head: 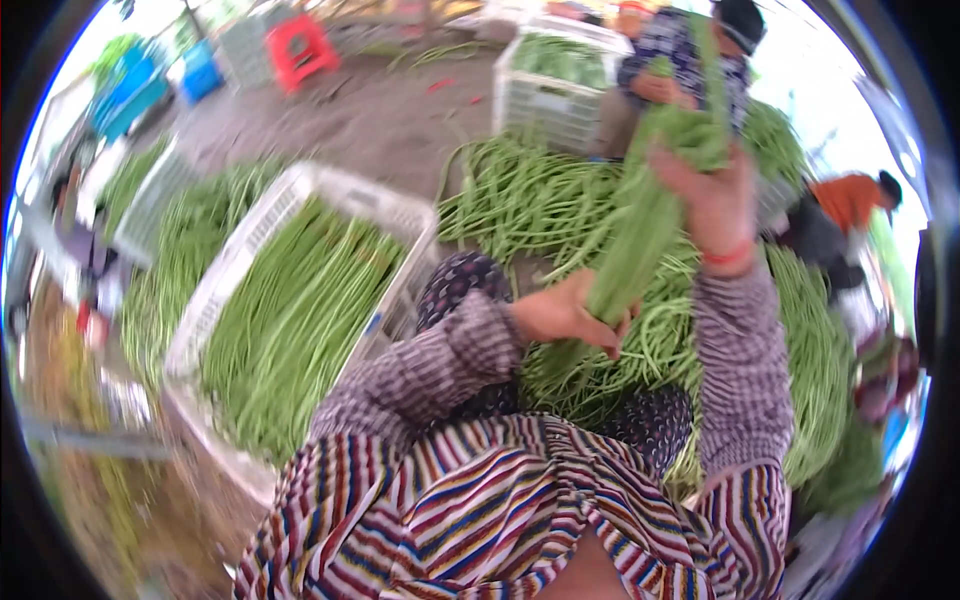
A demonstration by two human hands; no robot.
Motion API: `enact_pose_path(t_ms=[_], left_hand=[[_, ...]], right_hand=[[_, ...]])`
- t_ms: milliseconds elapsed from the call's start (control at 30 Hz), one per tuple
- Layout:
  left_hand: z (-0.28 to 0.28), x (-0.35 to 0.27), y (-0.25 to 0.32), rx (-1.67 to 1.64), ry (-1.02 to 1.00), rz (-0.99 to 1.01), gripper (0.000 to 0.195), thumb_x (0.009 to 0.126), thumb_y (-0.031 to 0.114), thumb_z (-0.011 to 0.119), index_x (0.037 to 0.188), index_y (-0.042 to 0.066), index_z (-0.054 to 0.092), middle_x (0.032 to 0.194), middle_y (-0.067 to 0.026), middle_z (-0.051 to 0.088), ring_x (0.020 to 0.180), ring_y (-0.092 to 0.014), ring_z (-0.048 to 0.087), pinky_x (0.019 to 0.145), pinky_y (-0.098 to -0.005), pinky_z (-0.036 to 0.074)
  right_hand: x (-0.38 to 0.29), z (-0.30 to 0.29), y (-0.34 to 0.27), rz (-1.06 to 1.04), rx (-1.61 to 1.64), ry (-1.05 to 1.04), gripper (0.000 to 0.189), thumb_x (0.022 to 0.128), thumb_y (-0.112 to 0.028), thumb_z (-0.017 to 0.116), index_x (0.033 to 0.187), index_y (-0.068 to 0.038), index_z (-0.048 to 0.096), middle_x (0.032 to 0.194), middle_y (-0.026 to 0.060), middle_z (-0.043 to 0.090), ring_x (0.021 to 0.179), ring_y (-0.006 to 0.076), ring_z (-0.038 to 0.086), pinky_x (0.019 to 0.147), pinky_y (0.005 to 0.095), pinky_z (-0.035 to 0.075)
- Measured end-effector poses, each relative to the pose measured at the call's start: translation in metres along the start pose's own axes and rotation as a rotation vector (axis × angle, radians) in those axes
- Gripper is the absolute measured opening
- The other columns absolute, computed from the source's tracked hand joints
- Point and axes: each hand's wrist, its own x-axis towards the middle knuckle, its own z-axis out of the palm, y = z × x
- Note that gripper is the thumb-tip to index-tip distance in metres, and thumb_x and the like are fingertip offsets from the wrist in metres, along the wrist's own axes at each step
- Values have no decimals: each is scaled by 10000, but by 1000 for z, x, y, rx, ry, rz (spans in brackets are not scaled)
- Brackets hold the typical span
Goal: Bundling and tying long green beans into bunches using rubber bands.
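Note:
A thick bundle of long green yard-long beans point(637, 240) is raised slantwise before me, blurred by motion. My left hand point(574, 311) grips its lower part, thumb and fingers wrapped round it. Higher up, my right hand point(709, 191), with a red band at the wrist, is against the bundle's top end; blur hides how its fingers lie. Loose beans point(540, 199) are heaped on the ground beneath and beyond the bundle. To my left stands a white plastic crate point(191, 330) holding beans point(300, 337) laid lengthwise.
A co-worker point(675, 60) is close ahead on the right, beside another white crate point(551, 112) of beans. Farther right a person in orange point(847, 202) bends over. More beans point(806, 375) lie at my right. A red plastic stool point(300, 52) and blue containers point(199, 71) stand at the back left.

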Motion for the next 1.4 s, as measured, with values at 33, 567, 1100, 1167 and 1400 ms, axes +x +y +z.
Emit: enact_pose_path(t_ms=[33, 567, 1100, 1167, 1400], left_hand=[[-3, -6, -15, 42, -15, -10, 443, 690, 20, 701, 1068, 24, 469, 831, -83, 598, 773, -173, 627, 670, -309, 534], [-57, -123, 177, 1121, 383, -160, 406, 620, 36, 640, 1010, -49, 568, 758, -76, 611, 658, -136, 585, 596, -271, 508], [-40, -351, 34, 1200, 1163, -814, 556, 620, 97, 689, 1137, -29, 527, 969, -134, 618, 902, -287, 589, 884, -352, 479], [-65, -402, -28, 1323, 1171, -888, 634, 702, 134, 651, 1275, -25, 430, 1187, -204, 538, 1087, -364, 514, 979, -375, 406], [-39, -357, -19, 1432, 889, -1241, 671, 775, 208, 604, 1367, 32, 341, 1227, -218, 453, 1173, -370, 406, 1023, -440, 336]], right_hand=[[7, -1, -10, -23, -72, -60, 247, 776, -47, 656, 1008, 16, 602, 883, 56, 639, 747, 133, 617, 668, 252, 492], [94, -34, 46, 435, 411, 92, 189, 869, -253, 598, 1008, -127, 618, 732, -51, 564, 441, 5, 350, 360, 155, 187], [-3, 307, 180, 880, 643, -822, 248, 772, -185, 744, 890, -70, 559, 723, -3, 510, 559, 122, 467, 458, 236, 392], [-31, 335, 188, 936, 611, -632, 310, 757, -201, 755, 949, -34, 578, 798, 60, 571, 696, 188, 545, 560, 272, 456], [-27, 304, 228, 243, -296, -558, 580, 637, -226, 804, 1119, 3, 578, 1004, 187, 631, 933, 216, 618, 758, 324, 508]])
